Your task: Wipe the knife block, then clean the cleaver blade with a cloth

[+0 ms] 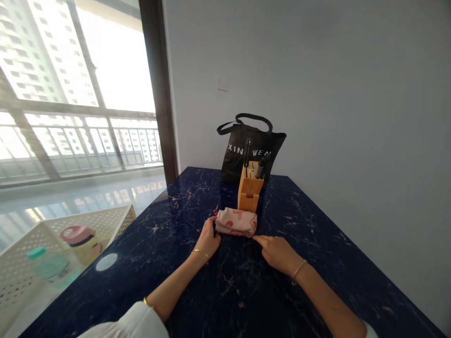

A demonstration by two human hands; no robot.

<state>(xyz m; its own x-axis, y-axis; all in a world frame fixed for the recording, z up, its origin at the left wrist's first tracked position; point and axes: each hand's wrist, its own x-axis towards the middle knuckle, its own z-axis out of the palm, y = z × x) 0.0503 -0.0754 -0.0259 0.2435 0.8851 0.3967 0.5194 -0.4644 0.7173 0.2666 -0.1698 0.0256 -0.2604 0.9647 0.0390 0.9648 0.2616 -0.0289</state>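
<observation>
A pale pink cloth pouch (236, 222) with red shapes lies across the dark table, a bit of red cord at its left end. My left hand (207, 238) holds that left end, its fingers closed around the cloth. At the lower right corner of the pouch, my right hand (279, 252) pinches the edge with its fingertips; the other fingers are curled under. Right behind the pouch stands a wooden knife block (249, 193). Black-handled tools (247, 152) stick up out of its slots.
A black tote bag (230, 164) with white letters stands behind the block, near the grey wall. Left of the blue marble table (232, 291), a cream perforated basket (120, 220) holds a pink-lidded bottle (80, 239) and a green-capped bottle (47, 265). A white round spot (106, 262) shows on the left edge.
</observation>
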